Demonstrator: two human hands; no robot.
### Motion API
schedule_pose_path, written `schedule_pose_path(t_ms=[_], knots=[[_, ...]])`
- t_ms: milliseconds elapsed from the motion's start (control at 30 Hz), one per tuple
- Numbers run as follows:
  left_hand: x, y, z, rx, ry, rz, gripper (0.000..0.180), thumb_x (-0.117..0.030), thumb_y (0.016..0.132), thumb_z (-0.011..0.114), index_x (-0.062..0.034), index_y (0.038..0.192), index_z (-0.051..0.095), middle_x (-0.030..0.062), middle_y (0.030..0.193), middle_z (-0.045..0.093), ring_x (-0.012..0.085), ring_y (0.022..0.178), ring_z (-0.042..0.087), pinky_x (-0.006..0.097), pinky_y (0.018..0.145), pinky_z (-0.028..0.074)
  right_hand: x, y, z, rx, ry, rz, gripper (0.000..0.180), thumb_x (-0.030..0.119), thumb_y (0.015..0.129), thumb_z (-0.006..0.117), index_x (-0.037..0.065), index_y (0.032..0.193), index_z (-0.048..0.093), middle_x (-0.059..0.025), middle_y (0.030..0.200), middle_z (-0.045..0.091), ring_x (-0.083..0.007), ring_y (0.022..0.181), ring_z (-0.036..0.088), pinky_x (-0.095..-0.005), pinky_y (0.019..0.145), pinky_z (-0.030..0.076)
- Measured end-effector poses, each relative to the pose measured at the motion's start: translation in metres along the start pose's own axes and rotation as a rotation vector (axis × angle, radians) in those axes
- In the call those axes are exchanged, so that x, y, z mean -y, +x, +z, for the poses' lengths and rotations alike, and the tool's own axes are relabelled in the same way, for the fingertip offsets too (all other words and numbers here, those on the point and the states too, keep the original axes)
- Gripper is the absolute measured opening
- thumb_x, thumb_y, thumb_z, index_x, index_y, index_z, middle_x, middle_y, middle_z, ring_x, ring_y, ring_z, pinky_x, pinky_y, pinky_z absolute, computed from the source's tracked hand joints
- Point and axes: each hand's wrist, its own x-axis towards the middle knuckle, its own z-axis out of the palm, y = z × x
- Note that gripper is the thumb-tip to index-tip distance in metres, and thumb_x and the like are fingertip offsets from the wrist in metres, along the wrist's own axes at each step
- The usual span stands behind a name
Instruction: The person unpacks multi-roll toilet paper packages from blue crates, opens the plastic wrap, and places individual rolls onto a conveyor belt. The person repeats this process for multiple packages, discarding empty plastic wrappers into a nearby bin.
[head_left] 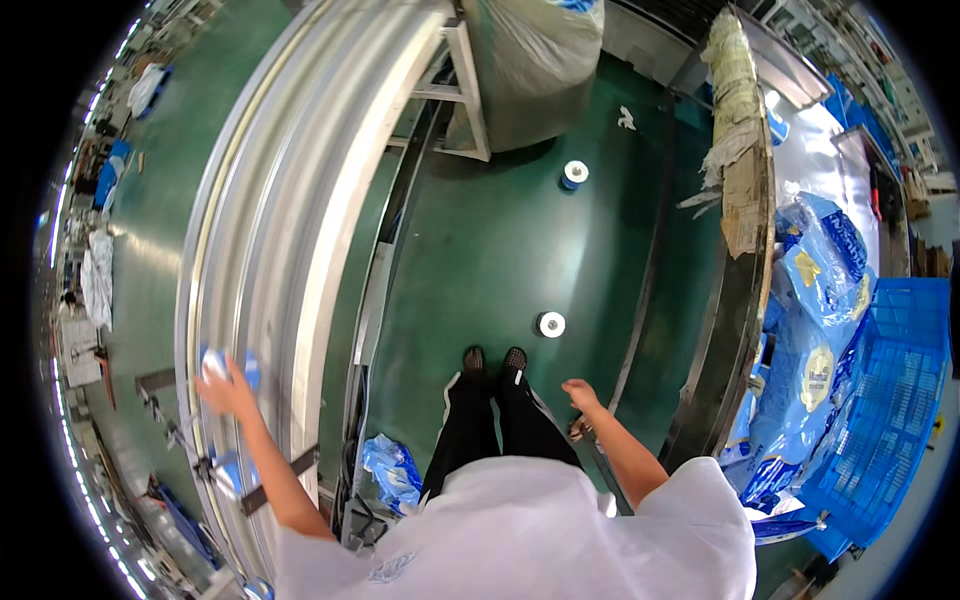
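Observation:
At the left, my left hand is over a long metal channel, thumb and fingers around a small blue-and-white packet. Motion blurs the packet, and the hand covers part of it. Another blue-and-white packet sits in the channel nearer to me, beside a dark crossbar. My right hand hangs right of my legs, above the floor, its fingers curled together with nothing visible in them. A small brownish thing shows just below that hand; its kind cannot be made out.
Two white-ended spools stand on the green floor ahead. A large bulging sack is at the far end. Blue plastic film packs and a blue crate are at the right. Crumpled blue plastic lies beside my left leg.

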Motion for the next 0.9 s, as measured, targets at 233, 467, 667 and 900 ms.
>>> schedule_pose_path(t_ms=[233,467,667,900], knots=[[-0.213,-0.268,-0.03,0.935,-0.761,0.616,0.046,-0.005,0.072,0.058,-0.0052,0.117,0.05,0.0217,0.132,0.038,0.0377,0.124,0.035,0.046,0.104,0.025,-0.024,0.18,0.029,-0.215,-0.591,0.139,0.09,0.035,0.068,0.075,0.013,0.139,0.025,-0.0215,0.138,0.032,-0.0352,0.125,0.037,-0.0396,0.096,0.042],[-0.358,-0.413,0.078,1.43,-1.039,0.671,0.038,0.003,0.071,0.059,-0.0062,0.108,0.057,0.0158,0.122,0.049,0.0353,0.115,0.046,0.041,0.098,0.036,0.002,0.419,0.075,-0.329,-0.803,0.177,0.115,0.041,0.062,0.08,0.036,0.143,-0.003,-0.0153,0.15,-0.006,-0.0461,0.134,0.008,-0.0617,0.091,0.039],[-0.411,-0.402,0.122,1.408,-0.92,0.692,0.022,-0.014,0.079,0.066,-0.0054,0.099,0.062,0.0165,0.11,0.058,0.0313,0.102,0.056,0.039,0.087,0.046,0.0,0.53,0.069,-0.341,-0.935,0.232,0.109,0.042,0.055,0.082,0.032,0.14,0.013,-0.0163,0.146,0.007,-0.0466,0.13,0.019,-0.0584,0.088,0.043],[-0.428,-0.382,0.132,1.653,-0.938,-0.246,0.078,-0.005,0.075,0.066,-0.0145,0.14,0.023,0.0126,0.139,0.033,0.0309,0.127,0.034,0.043,0.1,0.034,0.067,0.43,0.05,0.389,0.127,-0.111,0.091,0.033,0.067,0.078,0.014,0.135,0.021,-0.013,0.125,0.037,-0.0294,0.113,0.044,-0.0416,0.078,0.051]])
